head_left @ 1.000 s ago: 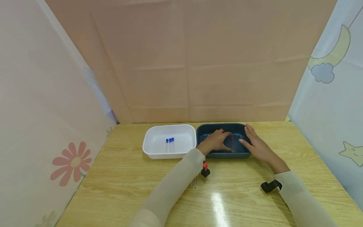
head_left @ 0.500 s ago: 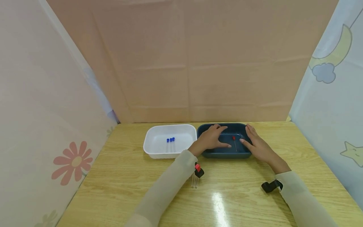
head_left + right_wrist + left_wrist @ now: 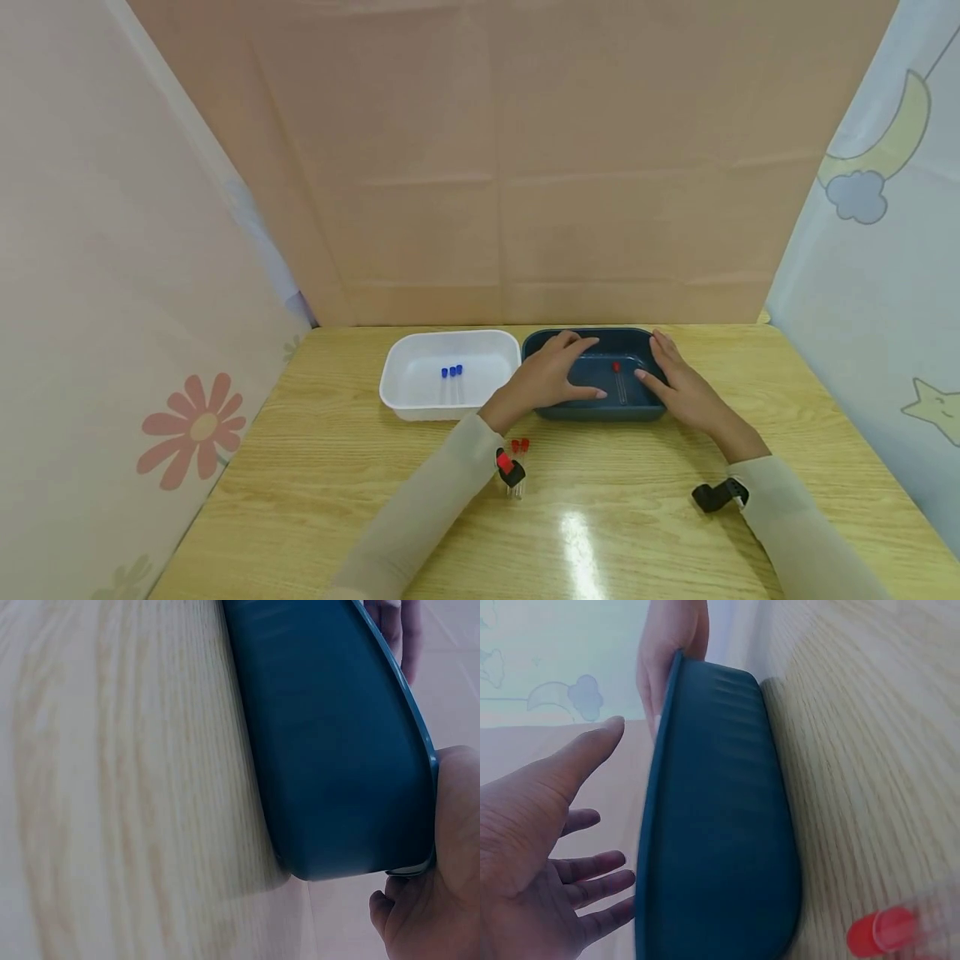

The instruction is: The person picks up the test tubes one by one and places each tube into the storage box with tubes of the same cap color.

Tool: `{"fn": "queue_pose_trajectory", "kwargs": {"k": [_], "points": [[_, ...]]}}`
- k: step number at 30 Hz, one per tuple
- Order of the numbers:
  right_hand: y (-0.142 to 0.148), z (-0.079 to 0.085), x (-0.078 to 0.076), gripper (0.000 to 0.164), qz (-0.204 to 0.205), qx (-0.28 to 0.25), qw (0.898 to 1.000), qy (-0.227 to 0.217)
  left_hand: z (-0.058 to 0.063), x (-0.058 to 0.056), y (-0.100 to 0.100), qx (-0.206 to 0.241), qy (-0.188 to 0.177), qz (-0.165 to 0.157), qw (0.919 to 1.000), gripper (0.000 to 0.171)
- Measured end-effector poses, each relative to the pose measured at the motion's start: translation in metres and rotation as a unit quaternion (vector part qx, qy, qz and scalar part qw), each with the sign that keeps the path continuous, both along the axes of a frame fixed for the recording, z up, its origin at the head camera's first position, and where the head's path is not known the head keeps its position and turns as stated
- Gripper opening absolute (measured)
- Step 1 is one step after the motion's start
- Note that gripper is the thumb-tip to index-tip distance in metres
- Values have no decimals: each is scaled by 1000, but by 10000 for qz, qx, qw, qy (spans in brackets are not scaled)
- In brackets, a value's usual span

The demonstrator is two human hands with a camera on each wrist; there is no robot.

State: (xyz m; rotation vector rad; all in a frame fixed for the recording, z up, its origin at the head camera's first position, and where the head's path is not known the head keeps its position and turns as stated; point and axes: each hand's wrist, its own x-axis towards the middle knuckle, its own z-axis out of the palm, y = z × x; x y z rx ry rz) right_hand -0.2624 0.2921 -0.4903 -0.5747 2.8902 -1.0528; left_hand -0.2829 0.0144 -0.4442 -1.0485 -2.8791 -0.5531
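Note:
My left hand [image 3: 551, 371], fingers spread and holding nothing, hovers over the left part of a dark blue tray [image 3: 600, 412]. Inside that tray lies a clear tube with a red cap [image 3: 617, 367], right of my left fingertips. My right hand [image 3: 684, 390] grips the tray's right end, thumb over the rim; the right wrist view shows its curled fingers [image 3: 381, 911] at the outer end. Under my left wrist, a few more red-capped tubes [image 3: 524, 446] lie on the table, partly covered by the wrist camera. One red cap [image 3: 883, 931] also shows in the left wrist view.
A white tray [image 3: 387, 392] stands directly left of the dark one, with three blue-capped tubes [image 3: 452, 372] lying in it. The wooden table [image 3: 315, 475] ends against a brown backdrop [image 3: 420, 250], with printed cloth on both sides.
My left hand has drawn back leftward from the red-capped tube in the dark tray. Red caps on the table have come into view beside my wrist. The right hand stays in place.

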Motion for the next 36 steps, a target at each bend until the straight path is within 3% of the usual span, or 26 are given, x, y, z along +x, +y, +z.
{"fn": "queue_pose_trajectory", "kwargs": {"k": [10,24,36], "points": [[2,1,-1,82,-1,54,10000,38,16,19,-17,308,134,-230,9992,92],[-1,1,1,80,47,-47,9999,96,22,39,-41,187,388,-197,9989,91],[3,1,0,80,64,-40,10000,20,19,54,-66,442,-16,-86,9990,92]]}}
